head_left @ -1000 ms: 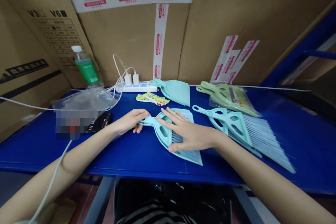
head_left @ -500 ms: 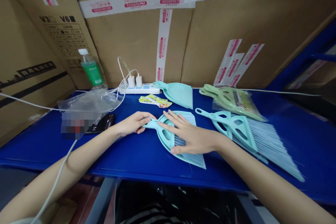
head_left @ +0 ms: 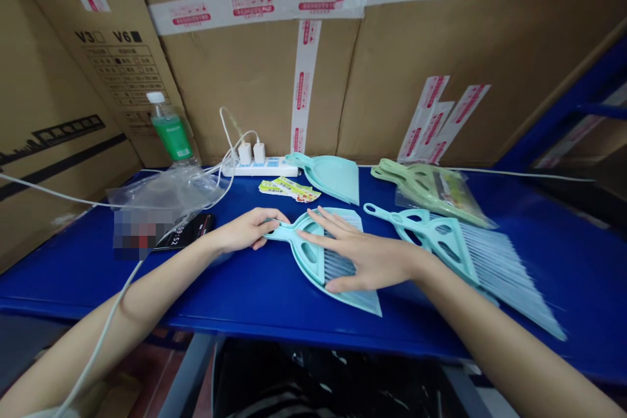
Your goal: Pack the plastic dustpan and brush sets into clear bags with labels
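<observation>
A light-blue dustpan (head_left: 350, 300) lies on the blue table with a matching hand brush (head_left: 310, 252) nested on top of it. My left hand (head_left: 252, 228) is closed around the handle end, thumb on top. Spread flat over the brush is my right hand (head_left: 362, 255), its fingers stretched toward the handle and covering part of the bristles. Just right of it rests another light-blue brush (head_left: 453, 245) with pale bristles pointing right, over a dustpan mostly hidden beneath. Behind my hands lies a single light-blue dustpan (head_left: 333, 176).
A green brush-and-dustpan set in clear plastic (head_left: 431, 186) lies at the back right. Yellow-green labels (head_left: 289, 189), a white power strip (head_left: 267, 167), a green-labelled bottle (head_left: 170, 130), a plastic bag (head_left: 169, 189) and a phone (head_left: 196, 232) sit left. Cardboard (head_left: 245, 78) stands behind.
My right hand has shifted slightly to the right over the brush, baring a little more of the bristles. The left hand keeps its hold on the handle end.
</observation>
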Demonstrator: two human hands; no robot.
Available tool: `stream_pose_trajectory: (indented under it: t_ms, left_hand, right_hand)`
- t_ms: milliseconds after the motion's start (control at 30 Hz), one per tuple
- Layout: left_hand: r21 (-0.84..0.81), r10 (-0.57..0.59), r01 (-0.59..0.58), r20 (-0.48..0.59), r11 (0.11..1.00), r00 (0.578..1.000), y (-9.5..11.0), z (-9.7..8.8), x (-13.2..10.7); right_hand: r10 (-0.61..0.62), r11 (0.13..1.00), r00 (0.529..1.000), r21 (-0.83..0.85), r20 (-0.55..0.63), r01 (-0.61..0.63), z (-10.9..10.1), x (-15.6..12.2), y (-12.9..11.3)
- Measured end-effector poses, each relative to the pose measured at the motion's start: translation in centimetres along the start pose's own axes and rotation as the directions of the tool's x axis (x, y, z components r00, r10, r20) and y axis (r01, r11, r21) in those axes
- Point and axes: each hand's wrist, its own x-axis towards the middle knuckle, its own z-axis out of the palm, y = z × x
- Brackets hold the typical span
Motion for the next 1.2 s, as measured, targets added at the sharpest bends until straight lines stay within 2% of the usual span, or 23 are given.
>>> stream_pose_trajectory:
  t_ms: [167, 367, 833, 1200]
  left_hand:
    - [0.176, -0.01, 0.003, 0.039, 0.984, 0.999, 1.1, -0.6, -0.8]
    - [0.407, -0.042, 0.007, 0.077, 0.913, 0.996, 2.2, -1.4, -1.8]
    - [0.544, -0.137, 0.074, 0.076, 0.836, 0.988, 2.9, -1.8, -2.2]
    - [0.573, -0.157, 0.08, 0.087, 0.816, 0.984, 3.1, -1.8, -2.4]
  right_hand:
    - [0.031, 0.999, 0.999, 0.013, 0.03, -0.031, -0.5, -0.6, -0.2]
    - [0.031, 0.997, 0.999, 0.063, 0.037, -0.033, -0.6, -1.3, 0.8]
    - [0.064, 0.991, 0.997, 0.116, 0.052, -0.07, -1.3, -2.1, 1.5]
    - [0.029, 0.987, 0.999, 0.159, -0.039, -0.023, -1.6, -2.2, 1.3]
